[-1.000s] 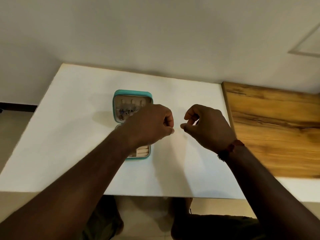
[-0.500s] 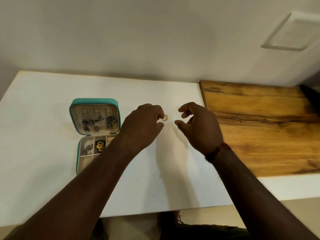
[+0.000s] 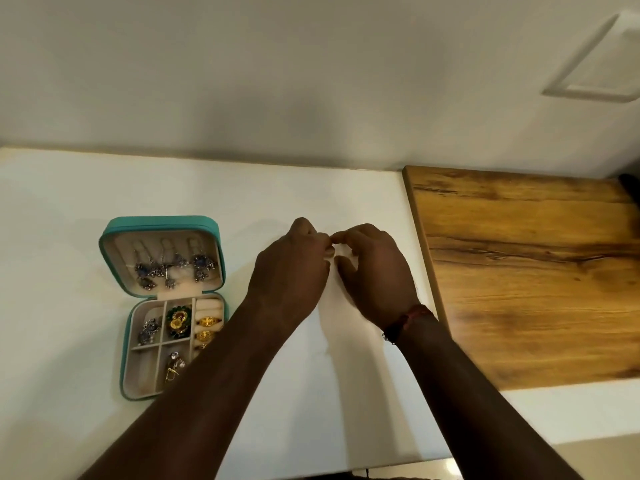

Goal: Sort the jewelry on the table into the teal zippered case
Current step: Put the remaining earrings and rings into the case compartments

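Note:
The teal zippered case [image 3: 159, 223] lies open at the left of the white table [image 3: 69, 188]. Silver-blue earrings [image 3: 173, 268] hang in its lid. Its tray holds gold rings [image 3: 207, 322], a green and gold piece [image 3: 178, 318] and a silver piece [image 3: 149, 329]. To the right of the case, my left hand [image 3: 291, 271] hovers over the table with fingertips pinched together. The small gold ring it carried is hidden between them. My right hand [image 3: 377, 271] meets it, index fingertip touching the left fingertips and thumb apart below.
A wooden board [image 3: 519, 271] covers the table's right part, close to my right wrist. A pale wall stands behind the table, with a recessed panel [image 3: 602, 64] at upper right. My left forearm crosses the case's lower right corner.
The hands have closed the gap and their fingertips now touch. The gold ring seen at my left fingertips half a second ago is out of sight. The view has shifted, so the case appears further left.

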